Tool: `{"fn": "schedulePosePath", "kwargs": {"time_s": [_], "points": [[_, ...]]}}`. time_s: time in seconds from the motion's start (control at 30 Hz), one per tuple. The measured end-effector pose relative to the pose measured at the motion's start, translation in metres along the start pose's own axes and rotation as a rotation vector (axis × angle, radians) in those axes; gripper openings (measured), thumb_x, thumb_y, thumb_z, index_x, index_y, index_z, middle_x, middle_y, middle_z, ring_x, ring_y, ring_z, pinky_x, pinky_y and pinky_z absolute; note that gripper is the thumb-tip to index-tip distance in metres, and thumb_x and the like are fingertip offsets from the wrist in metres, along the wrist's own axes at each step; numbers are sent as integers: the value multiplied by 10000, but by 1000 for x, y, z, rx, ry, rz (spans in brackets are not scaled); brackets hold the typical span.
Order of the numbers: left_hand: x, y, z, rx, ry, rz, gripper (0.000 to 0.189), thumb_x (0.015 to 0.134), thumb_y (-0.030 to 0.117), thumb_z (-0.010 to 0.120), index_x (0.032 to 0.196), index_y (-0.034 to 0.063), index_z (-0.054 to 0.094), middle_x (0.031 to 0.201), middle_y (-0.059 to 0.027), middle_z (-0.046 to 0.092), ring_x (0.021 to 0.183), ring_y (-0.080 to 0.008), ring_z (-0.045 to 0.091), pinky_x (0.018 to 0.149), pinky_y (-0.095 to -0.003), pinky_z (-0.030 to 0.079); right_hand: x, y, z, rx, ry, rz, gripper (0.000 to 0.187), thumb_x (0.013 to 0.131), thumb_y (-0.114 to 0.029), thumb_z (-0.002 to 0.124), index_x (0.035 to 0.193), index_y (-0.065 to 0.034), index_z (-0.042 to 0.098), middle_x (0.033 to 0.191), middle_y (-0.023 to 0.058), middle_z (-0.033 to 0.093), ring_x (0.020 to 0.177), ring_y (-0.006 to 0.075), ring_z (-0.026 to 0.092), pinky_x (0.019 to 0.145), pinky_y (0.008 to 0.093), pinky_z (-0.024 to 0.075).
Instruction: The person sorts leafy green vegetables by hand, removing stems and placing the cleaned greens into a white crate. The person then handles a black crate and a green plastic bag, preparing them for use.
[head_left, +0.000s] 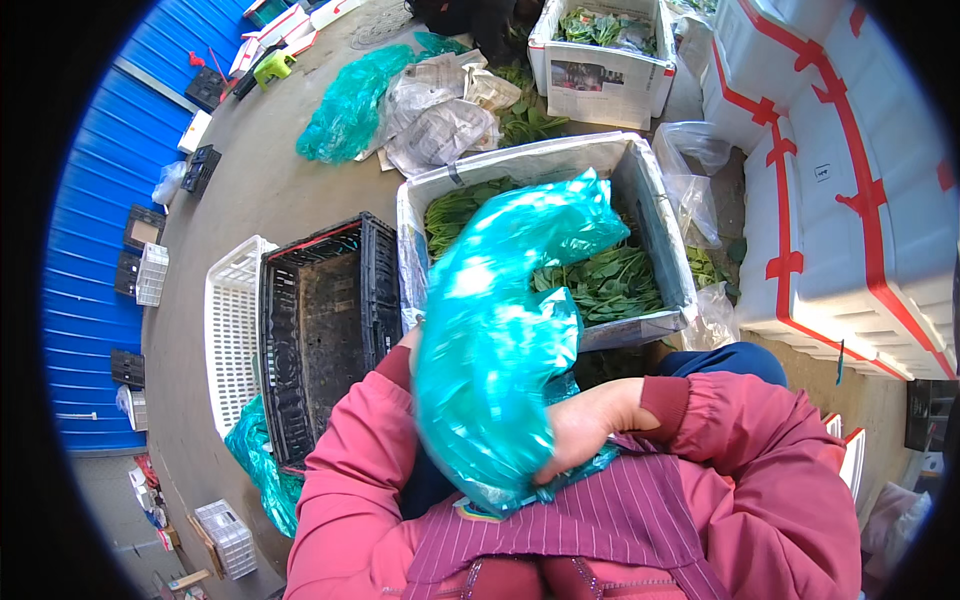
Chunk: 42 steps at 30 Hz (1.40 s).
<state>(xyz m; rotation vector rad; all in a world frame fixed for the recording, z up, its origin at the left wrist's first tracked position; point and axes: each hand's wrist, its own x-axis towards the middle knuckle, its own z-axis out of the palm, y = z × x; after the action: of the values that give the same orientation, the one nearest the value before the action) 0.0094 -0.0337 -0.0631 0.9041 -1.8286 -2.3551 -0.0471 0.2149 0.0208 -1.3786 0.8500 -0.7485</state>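
Note:
A shiny teal plastic bag (480, 300) hangs blurred in front of my body, its upper end curling over an open foam box (679, 270). My right hand (589, 424) grips the bag's lower side near my apron (570, 525). Only a sliver of my left hand (411, 341) shows at the bag's left edge; the bag hides its fingers. Newspaper lines the foam box, and bunches of leafy green vegetables (611, 285) lie inside. The bag covers part of them.
A black plastic crate (330, 322) and a white perforated basket (229, 330) stand left of the box. Beyond lie crumpled newspapers (439, 112), another teal bag (352, 105) and a second foam box of greens (600, 79). Red-taped foam boxes (832, 217) are stacked at right.

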Motion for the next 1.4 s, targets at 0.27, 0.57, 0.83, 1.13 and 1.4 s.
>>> {"fn": "schedulePosePath", "kwargs": {"time_s": [0.27, 0.57, 0.83, 1.13, 1.4], "points": [[5, 89, -25, -699, -79, 362, 769, 972, 737, 407, 1285, 67, 618, 1221, -100, 680, 1055, -261, 645, 936, -435, 533, -45, 213, 23, -1017, 572, 121, 325, 962, -298, 570, 1234, -166, 690, 1220, 93, 693, 1106, 259, 666, 821, 444, 541], [-46, 86, -64, 34, 259, 472, 524, 915, 175, 670, 1395, 38, 512, 1250, -110, 648, 1054, -222, 667, 961, -395, 541, -19, 76, -28, -934, -254, 842, 467, 687, -396, 850, 1052, -113, 784, 1064, 120, 754, 976, 296, 725, 735, 456, 556], [-70, 78, 8, 1049, -241, 598, 559, 780, 92, 724, 1308, -18, 575, 1189, -229, 648, 1104, -371, 643, 949, -399, 514, -73, -37, -121, -323, 1108, 28, 686, 807, -338, 870, 1350, -50, 567, 1192, 106, 654, 1042, 191, 619, 926, 349, 503], [-66, 84, 30, 1020, -36, 803, 554, 884, 243, 725, 1383, 57, 574, 1065, -156, 629, 997, -331, 613, 878, -409, 502, -68, -47, -108, -710, 898, 161, 986, 732, -214, 887, 1551, -92, 351, 1254, 198, 627, 1189, 384, 581, 1037, 432, 441], [-65, 82, 11, 471, 279, 823, 353, 1064, 179, 551, 1392, 57, 597, 938, 66, 608, 768, -24, 440, 701, -194, 394, -86, -20, -113, -911, 857, 384, 619, 789, -149, 819, 1341, -26, 569, 1140, 216, 649, 1071, 400, 634, 937, 447, 510]]}}
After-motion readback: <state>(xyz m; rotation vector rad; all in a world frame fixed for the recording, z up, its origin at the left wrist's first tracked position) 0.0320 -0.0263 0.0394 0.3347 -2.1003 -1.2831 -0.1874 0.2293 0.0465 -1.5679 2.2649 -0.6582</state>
